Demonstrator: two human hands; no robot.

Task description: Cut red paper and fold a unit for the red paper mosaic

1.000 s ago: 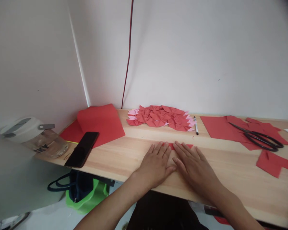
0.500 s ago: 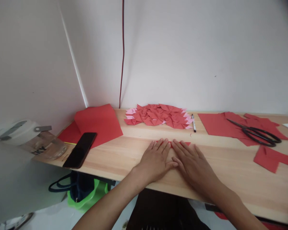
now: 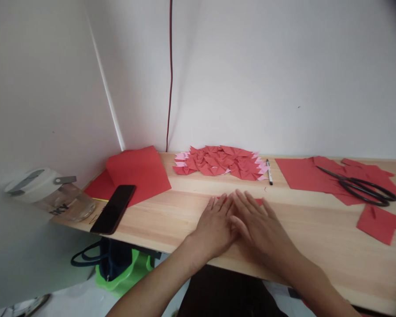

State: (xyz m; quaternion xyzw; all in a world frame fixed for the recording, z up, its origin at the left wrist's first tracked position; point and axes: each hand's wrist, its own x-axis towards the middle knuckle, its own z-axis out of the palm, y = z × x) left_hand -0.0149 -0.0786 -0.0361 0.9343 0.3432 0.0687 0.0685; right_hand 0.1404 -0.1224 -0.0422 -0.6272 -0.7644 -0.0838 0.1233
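A small piece of red paper [image 3: 258, 201] lies on the wooden table, mostly hidden beneath my hands. My left hand [image 3: 215, 226] is flat over its left part, fingers stretched out and pointing away from me. My right hand [image 3: 260, 222] is also outstretched, its fingertips reaching over those of my left hand above the paper. Whether the right palm touches the table I cannot tell. Beyond my hands, against the wall, is a cluster of folded red and pink paper pieces [image 3: 218, 162]. A marker pen [image 3: 269, 171] rests to the right of the cluster.
Black-handled scissors [image 3: 363, 187] lie on red paper sheets [image 3: 297, 174] at right, with a cut red scrap [image 3: 378, 224] nearer. At left are larger red sheets [image 3: 138, 171], a phone [image 3: 114, 209] and a clear bottle [image 3: 69, 200]. A green bin [image 3: 138, 268] stands below the table.
My right hand has shifted left, so its fingers now overlap my left hand's fingertips. The whole view has moved slightly; the other things lie as before.
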